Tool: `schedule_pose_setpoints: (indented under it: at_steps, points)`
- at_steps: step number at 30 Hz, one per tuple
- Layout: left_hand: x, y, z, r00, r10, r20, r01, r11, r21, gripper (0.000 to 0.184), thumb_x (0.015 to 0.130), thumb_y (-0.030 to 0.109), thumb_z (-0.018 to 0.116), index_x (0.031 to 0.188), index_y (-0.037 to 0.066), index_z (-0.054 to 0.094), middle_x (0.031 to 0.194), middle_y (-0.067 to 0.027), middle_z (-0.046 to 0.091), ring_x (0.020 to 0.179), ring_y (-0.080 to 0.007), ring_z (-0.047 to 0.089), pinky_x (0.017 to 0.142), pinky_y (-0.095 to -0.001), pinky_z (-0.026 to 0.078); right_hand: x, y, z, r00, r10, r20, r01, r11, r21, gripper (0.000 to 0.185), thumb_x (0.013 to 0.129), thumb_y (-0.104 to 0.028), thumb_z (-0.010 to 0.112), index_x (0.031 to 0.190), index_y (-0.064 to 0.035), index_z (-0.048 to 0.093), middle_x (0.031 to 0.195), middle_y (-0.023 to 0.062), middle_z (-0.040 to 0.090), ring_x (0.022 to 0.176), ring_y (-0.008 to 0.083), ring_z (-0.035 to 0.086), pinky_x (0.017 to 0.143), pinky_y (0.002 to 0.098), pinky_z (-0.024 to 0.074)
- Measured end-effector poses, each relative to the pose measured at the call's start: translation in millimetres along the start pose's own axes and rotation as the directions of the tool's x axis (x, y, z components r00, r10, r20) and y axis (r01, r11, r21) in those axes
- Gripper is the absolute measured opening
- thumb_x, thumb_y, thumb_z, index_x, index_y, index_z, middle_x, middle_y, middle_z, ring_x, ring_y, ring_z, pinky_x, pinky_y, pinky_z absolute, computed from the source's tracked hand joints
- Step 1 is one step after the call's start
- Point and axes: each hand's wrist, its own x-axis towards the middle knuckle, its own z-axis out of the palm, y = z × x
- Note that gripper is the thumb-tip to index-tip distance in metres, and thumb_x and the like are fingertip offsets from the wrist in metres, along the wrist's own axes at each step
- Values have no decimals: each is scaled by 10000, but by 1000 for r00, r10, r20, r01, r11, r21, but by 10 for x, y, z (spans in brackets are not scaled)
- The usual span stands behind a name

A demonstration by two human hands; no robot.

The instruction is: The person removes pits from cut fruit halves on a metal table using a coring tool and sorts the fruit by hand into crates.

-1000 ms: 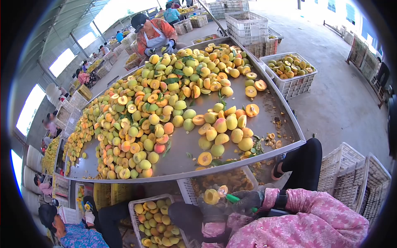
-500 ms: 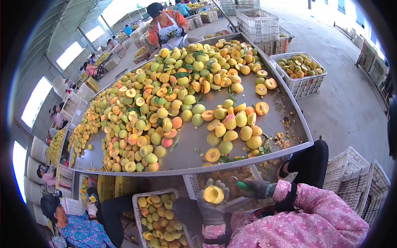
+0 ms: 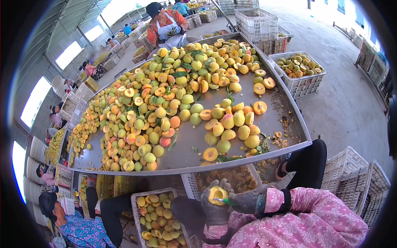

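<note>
A yellow half fruit (image 3: 218, 194) lies in my gloved left hand (image 3: 214, 211), cut face up, with the fingers around it. My gloved right hand (image 3: 248, 201) grips a green-handled tool (image 3: 226, 201), whose tip touches the cut face of the fruit. Both hands are close together below the near edge of the metal table (image 3: 186, 159). Heaped on that table are many whole and halved yellow-green fruits (image 3: 144, 120), with a smaller group nearer to me.
Beneath my hands is a crate of scraps (image 3: 248, 182); a crate of fruit (image 3: 159, 219) stands left of it. Empty crates (image 3: 345, 173) are at the right. One co-worker (image 3: 80, 227) sits at lower left, another (image 3: 167, 25) across the table.
The tool in my right hand has come left onto the fruit, after being apart from it half a second ago. My left fingers, spread then, have curled around the fruit.
</note>
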Motion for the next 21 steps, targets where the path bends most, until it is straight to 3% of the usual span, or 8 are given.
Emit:
schedule_pose_setpoints:
  at_steps: [1,4,8,10,12,14,17,21]
  points:
    - [0,1,-12,1000,4,-27,-4,1000,20,429,862,355,440,1153,41,473,1175,-219,504,1002,-348,530,843,-482,448,9,-33,-24,998,-17,63,50,820,-570,347,948,-218,337,1135,17,511,976,115,570,878,204,557,803,326,476]
    - [8,0,2,1000,-17,1,17,1000,3,433,860,354,442,1156,40,471,1173,-220,504,983,-341,542,832,-486,455,36,-265,64,957,266,-112,-284,800,-528,359,948,-232,344,1102,44,515,954,118,576,863,189,554,827,310,479]
    - [-2,-32,105,995,19,-94,-11,997,82,432,805,359,526,1120,63,507,1125,-184,540,927,-303,560,763,-438,492,65,-424,91,988,154,23,-74,598,-798,354,952,-231,342,1083,44,522,930,114,580,845,185,554,825,295,481]
    - [8,-19,65,997,-21,-68,27,996,84,425,806,354,529,1112,60,511,1122,-180,541,923,-300,561,754,-427,497,45,-42,-113,970,-185,157,172,64,-983,342,956,-228,345,1090,34,519,916,107,576,842,172,546,811,280,477]
    - [16,-30,33,998,-28,-63,33,997,72,425,808,351,531,1111,53,511,1126,-183,537,929,-301,558,765,-426,497,25,343,-314,821,-377,429,189,-529,-827,331,959,-225,349,1097,24,517,902,99,572,838,160,537,796,264,473]
    - [26,-46,-2,998,-33,-58,36,997,63,425,810,347,532,1109,47,510,1131,-185,533,935,-302,555,776,-426,497,2,414,-338,726,-326,605,5,-878,-478,317,953,-234,373,1098,7,518,893,86,569,828,148,531,778,255,468]
    - [65,-91,-52,995,-43,-93,39,998,-46,469,820,321,536,1159,7,459,1183,-236,488,983,-348,542,864,-477,455,-48,201,-233,869,-90,487,-164,-980,111,297,928,-264,442,1090,-29,525,888,57,564,803,129,523,743,250,460]
    - [118,-15,-103,1000,14,-1,-14,996,86,427,831,312,541,1114,-4,494,1124,-212,535,965,-316,562,845,-443,470,-179,199,-48,961,-14,276,-132,-900,415,292,895,-305,535,1079,-78,534,881,18,558,770,105,514,696,245,450]
